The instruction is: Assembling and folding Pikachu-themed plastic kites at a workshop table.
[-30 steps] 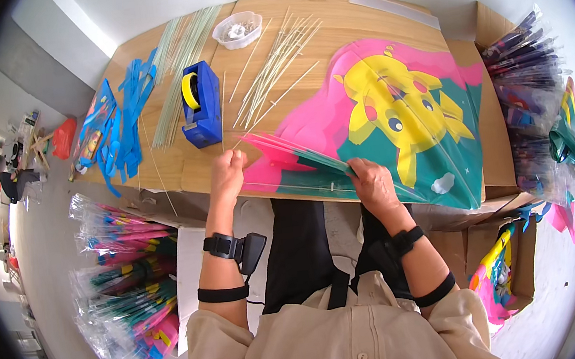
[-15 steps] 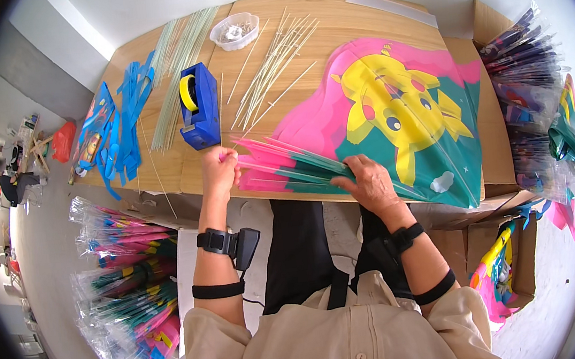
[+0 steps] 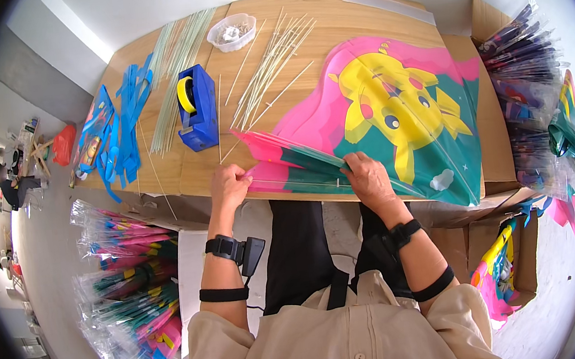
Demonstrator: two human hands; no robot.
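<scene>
A pink and teal printed kite point(image 3: 432, 154) with a yellow cartoon figure lies flat on the right part of the table, apparently several sheets deep. Along its near left side, part of the thin material is gathered into narrow folds. My left hand point(image 3: 230, 189) pinches a pink edge of this folded kite at the table's front edge. Farther right, my right hand point(image 3: 370, 181) grips the gathered teal folds between thumb and fingers. A thin pale rod runs along the material between my hands.
Beyond my left hand stands a blue tape dispenser point(image 3: 200, 111) with yellow tape. Thin rods point(image 3: 275, 65), a clear tub point(image 3: 232, 32) of small white parts and blue strips point(image 3: 129, 126) lie farther back. Bagged kites point(image 3: 130, 287) hang at left; cardboard boxes point(image 3: 496, 129) stand at right.
My left hand has come nearer to me and slightly right, drawing the pink edge along. The folds have spread apart at their pink end. My right hand stays nearly in place.
</scene>
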